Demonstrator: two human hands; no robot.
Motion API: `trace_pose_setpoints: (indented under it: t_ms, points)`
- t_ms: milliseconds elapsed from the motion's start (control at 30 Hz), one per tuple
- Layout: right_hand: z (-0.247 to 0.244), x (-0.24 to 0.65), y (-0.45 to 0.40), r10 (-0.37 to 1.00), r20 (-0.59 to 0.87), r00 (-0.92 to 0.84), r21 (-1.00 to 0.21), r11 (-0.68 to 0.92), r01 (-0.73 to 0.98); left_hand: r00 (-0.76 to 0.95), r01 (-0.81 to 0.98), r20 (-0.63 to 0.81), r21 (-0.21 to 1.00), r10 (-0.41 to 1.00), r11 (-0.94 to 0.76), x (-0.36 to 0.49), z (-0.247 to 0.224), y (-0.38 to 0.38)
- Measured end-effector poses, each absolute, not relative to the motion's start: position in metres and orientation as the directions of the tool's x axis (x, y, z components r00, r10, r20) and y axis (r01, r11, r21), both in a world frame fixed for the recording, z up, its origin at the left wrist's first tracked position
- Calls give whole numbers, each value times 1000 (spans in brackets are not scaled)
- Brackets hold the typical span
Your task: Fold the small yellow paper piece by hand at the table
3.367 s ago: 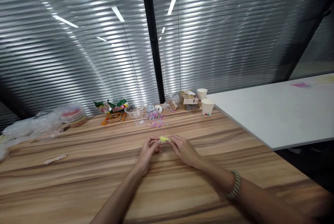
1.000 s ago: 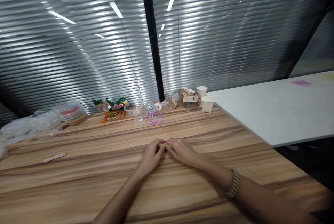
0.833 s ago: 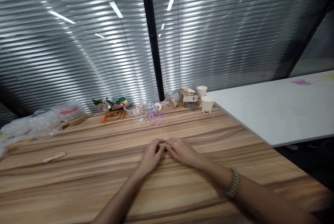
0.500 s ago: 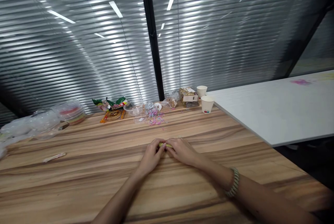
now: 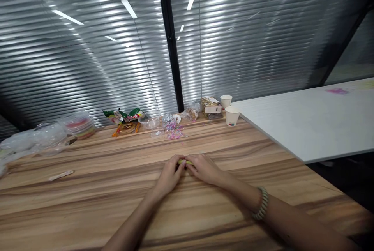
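Note:
At the middle of the wooden table (image 5: 96,208), my two hands meet over a small yellow-green clay-like strip (image 5: 189,163). My left hand (image 5: 170,173) pinches its left end between thumb and fingers. On the other end the fingers of my right hand (image 5: 205,169) are closed, and that wrist wears a braided bracelet (image 5: 263,204). Only a short piece of the strip shows between the fingertips; the rest is hidden. Both hands rest on or just above the tabletop.
Pink and purple bits (image 5: 175,134) lie beyond my hands, near a clear plastic bowl (image 5: 149,121) and a green snack bag (image 5: 122,116). Paper cups (image 5: 232,116) stand back right. Stacked tubs (image 5: 80,125) and a pale stick (image 5: 61,175) are left. A white table (image 5: 292,126) adjoins.

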State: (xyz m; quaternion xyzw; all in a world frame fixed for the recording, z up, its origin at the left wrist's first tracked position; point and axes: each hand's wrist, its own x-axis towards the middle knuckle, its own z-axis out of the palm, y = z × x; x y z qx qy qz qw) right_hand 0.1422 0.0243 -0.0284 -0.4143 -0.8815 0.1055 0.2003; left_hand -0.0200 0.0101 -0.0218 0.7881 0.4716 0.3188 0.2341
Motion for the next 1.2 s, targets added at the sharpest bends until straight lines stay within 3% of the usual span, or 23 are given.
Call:
trace_pose_setpoints:
  t_ms: [1200]
  points:
    - [-25, 142, 22, 800, 217, -560, -344, 599, 723, 386, 611, 278, 637, 880, -469, -20, -21, 9]
